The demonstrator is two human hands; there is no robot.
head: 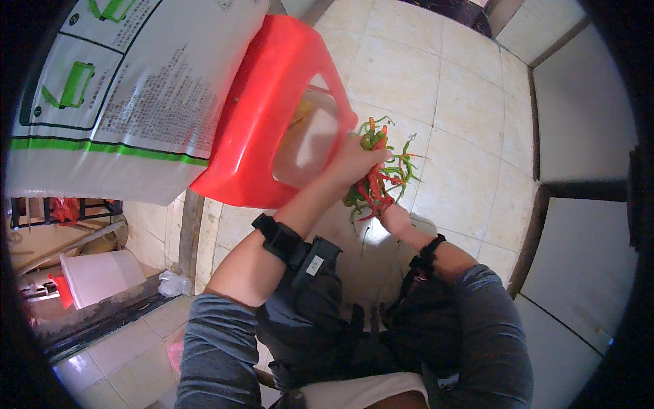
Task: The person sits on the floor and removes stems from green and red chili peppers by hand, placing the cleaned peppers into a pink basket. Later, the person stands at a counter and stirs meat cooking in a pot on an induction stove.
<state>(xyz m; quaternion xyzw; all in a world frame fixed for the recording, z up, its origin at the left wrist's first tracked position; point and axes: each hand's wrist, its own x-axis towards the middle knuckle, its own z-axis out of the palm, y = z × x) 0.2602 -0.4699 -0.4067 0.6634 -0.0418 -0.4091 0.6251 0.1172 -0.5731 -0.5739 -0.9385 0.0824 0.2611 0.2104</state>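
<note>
A bunch of long, thin red and green chili peppers (375, 186) is held above the tiled floor. My left hand (360, 156) is closed around the upper part of the bunch, with peppers sticking out past its fingers. At the lower end of the bunch, my right hand (394, 219) touches the red peppers; its fingertips are partly hidden, so its hold on them is unclear. Green peppers and stems spread out to the right of my left hand. Black straps circle both forearms.
A red plastic stool (245, 117) stands beside my left arm, with a large printed white bag (153, 102) over it. A white bucket (104, 276) is at the lower left beyond a sill. Pale cabinets (582, 122) line the right side.
</note>
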